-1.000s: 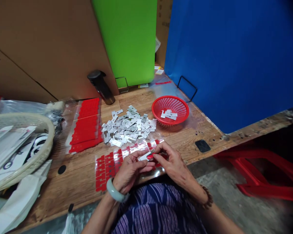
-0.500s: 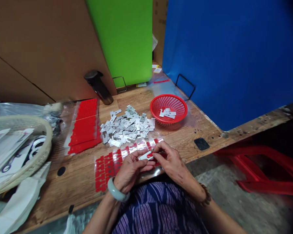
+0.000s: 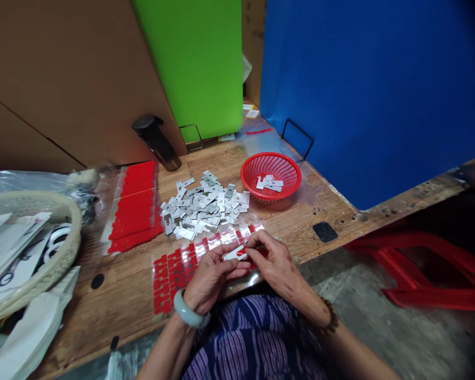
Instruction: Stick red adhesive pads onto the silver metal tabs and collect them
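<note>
Metal plate, small and silvery with a red sticker at one end, sits pinched between both hands just above the near edge of the table. The left hand is curled shut around it from below. The right hand nips its red end with thumb and forefinger. Beneath them lies a sheet of red stickers, with a pile of plates beyond.

One red basket, one woven basket, one heap of metal plates, one part-peeled sticker sheet
</note>
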`<state>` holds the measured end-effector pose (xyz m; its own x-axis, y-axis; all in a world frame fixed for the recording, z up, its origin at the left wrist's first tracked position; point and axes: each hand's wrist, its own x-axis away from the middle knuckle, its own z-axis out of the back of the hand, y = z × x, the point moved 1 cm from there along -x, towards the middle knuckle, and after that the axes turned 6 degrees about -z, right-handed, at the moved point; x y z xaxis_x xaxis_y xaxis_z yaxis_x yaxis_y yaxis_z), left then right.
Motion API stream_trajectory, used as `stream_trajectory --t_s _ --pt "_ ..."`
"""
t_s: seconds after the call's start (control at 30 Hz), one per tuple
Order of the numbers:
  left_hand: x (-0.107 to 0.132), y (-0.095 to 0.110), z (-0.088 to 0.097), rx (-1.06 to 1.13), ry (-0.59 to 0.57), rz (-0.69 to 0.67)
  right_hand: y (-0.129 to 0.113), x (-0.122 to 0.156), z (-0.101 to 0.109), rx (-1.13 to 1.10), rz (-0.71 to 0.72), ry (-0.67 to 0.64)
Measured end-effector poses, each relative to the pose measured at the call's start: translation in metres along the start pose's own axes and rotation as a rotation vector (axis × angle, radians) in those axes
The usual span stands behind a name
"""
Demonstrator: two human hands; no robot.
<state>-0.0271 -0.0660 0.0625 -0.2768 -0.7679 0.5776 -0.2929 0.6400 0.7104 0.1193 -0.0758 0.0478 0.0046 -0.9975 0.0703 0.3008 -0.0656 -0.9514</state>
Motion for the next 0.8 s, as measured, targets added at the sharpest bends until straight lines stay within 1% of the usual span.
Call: stream_trajectory --t_s 0.3,0.43,0.57,0.67,0.8 --pt "-0.002 -0.001 0.002 -0.013 -0.005 0.003 0.003 0.0 -0.002 -0.016 -0.02 0.001" --pt "-0.005 -0.005 0.003 -0.03 0.0 -0.016 0.002 0.001 -0.003 -0.011 -0.016 0.006" --pt "-0.007 -0.009 0.004 -0.045 0.032 -0.06 0.0 0.001 -0.003 -0.016 -0.03 -0.003" --pt "-0.007 -0.011 0.003 -0.076 0.045 -0.122 0.0 0.001 -0.003 -0.034 -0.044 0.0" --pt "-0.005 -0.01 0.002 -0.146 0.082 -0.218 0.005 0.004 -0.008 -0.112 -0.122 0.006"
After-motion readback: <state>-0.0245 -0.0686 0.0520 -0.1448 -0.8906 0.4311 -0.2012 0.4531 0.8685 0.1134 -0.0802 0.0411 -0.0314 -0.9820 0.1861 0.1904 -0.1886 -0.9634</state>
